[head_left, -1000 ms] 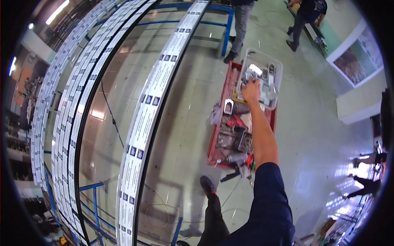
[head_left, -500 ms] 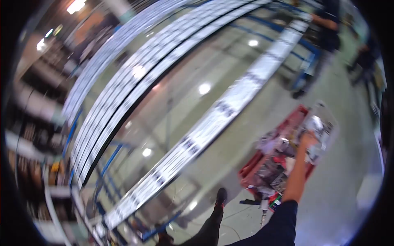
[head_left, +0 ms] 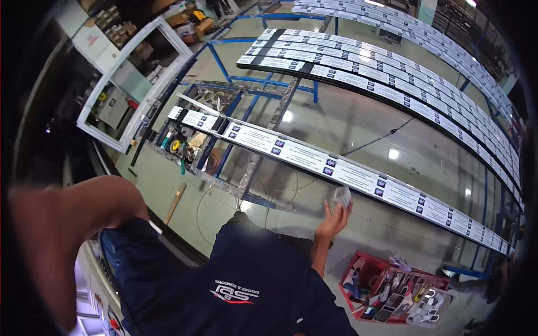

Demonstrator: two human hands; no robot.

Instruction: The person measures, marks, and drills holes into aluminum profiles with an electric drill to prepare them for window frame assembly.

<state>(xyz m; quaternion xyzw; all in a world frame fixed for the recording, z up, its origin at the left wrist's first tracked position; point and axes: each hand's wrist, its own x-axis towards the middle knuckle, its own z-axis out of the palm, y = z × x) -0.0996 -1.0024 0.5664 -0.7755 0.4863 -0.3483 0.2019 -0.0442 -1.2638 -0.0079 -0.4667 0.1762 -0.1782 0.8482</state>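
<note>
My right hand [head_left: 333, 220] is raised in front of my dark shirt [head_left: 252, 274], its fingers holding a small translucent packet [head_left: 342, 195]. What is inside the packet cannot be made out. Just beyond it runs a long profile [head_left: 358, 178] covered in white printed film, apart from the hand as far as I can tell. My bent left arm [head_left: 95, 210] fills the left edge, blurred and close to the camera, and the left hand lies outside the picture.
A red box [head_left: 358, 263] of small parts stands on the floor at lower right. Several film-covered profiles [head_left: 381, 73] lie on blue racks [head_left: 224, 61]. Tools, including a tape measure [head_left: 176, 147], sit on the frame's left end. A white window frame [head_left: 92, 106] stands farther left.
My right hand has come up out of the red box with the small packet. The view has swung round, bringing my shirt, left arm and the profile's near end into sight.
</note>
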